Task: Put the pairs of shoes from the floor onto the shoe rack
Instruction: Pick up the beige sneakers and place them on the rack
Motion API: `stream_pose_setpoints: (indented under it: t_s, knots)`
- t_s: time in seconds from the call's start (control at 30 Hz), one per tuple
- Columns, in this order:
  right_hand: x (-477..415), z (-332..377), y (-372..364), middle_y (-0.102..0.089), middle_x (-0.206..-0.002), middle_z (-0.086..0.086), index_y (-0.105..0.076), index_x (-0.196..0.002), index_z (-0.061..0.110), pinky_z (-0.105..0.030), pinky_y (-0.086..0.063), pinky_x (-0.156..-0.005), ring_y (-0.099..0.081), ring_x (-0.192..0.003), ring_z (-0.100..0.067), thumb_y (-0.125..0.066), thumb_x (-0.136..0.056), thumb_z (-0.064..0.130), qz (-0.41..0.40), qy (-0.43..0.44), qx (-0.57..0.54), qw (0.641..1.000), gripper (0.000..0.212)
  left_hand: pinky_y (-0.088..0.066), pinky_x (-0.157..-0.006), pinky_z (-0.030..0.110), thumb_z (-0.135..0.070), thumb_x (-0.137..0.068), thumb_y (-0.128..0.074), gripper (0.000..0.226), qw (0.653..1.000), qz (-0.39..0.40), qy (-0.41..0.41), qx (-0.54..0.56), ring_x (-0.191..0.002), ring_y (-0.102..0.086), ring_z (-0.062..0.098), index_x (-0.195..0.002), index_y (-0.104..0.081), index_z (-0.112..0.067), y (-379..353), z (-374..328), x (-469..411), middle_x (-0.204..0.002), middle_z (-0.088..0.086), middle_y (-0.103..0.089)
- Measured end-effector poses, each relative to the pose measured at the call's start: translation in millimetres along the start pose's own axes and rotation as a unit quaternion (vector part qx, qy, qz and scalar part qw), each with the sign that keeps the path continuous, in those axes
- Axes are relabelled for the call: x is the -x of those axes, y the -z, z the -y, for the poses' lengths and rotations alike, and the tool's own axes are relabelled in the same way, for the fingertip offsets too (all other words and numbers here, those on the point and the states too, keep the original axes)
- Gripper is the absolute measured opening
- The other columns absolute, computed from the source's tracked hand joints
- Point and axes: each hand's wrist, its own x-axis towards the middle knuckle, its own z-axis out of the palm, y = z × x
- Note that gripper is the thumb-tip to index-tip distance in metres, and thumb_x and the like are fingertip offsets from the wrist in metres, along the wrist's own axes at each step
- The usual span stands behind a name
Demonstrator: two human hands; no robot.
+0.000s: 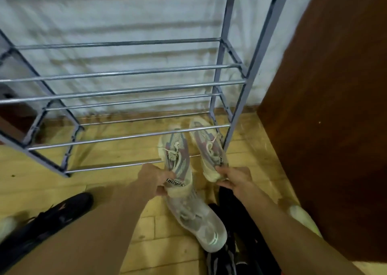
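A grey metal shoe rack (129, 90) with several bar shelves stands against the white wall. My left hand (156, 179) grips the heel of a cream and pink sneaker (176, 153) whose toe lies over the lowest front bars. My right hand (234, 179) grips the heel of the matching sneaker (206, 140), toe pushed under the second bar at the rack's right end. Another pale sneaker (196, 218) lies on the floor between my arms.
A black shoe (48, 220) lies on the wooden floor at the left. Dark shoes (236, 253) sit under my right arm, and a pale shoe (303, 218) is at the right. A brown wooden cabinet (335, 107) stands close to the rack's right side.
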Motion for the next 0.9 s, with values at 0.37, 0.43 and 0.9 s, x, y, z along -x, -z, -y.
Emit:
stream_pose_setpoints:
  t_s: [0.37,0.43,0.9]
  knots:
    - [-89,13,-62,-0.069,-0.104,-0.010,-0.066,-0.107,0.002,-0.030,-0.059,-0.066,-0.067,-0.079,-0.021,-0.085,-0.069,0.014,-0.072,0.064,-0.005,0.995,0.044,-0.059,-0.060,0.034,-0.011,-0.075,-0.078,0.017,0.997,-0.020,-0.064,0.028,-0.082,-0.068,0.028,-0.085,-0.064,-0.010,-32,-51,-120,-0.096,0.014,-0.068]
    - [-97,10,-61,-0.070,-0.105,-0.010,-0.068,-0.103,0.005,-0.036,-0.059,-0.079,-0.069,-0.086,-0.024,-0.086,-0.067,0.019,-0.081,0.074,0.027,0.994,0.043,-0.056,-0.056,0.030,-0.014,-0.079,-0.074,0.016,0.997,-0.018,-0.076,0.021,-0.079,-0.065,0.025,-0.093,-0.066,-0.008,-36,-51,-127,-0.096,0.012,-0.068]
    - [-27,4,-9,-0.054,-0.136,-0.009,-0.044,-0.140,0.012,-0.040,-0.050,-0.098,-0.058,-0.115,-0.025,-0.072,-0.081,0.037,0.011,0.084,0.277,0.957,0.070,-0.044,-0.075,0.029,-0.023,-0.086,-0.062,0.037,0.963,0.037,-0.130,-0.234,-0.104,-0.060,0.030,-0.116,-0.063,-0.002,-22,-30,-54,-0.118,0.017,-0.064]
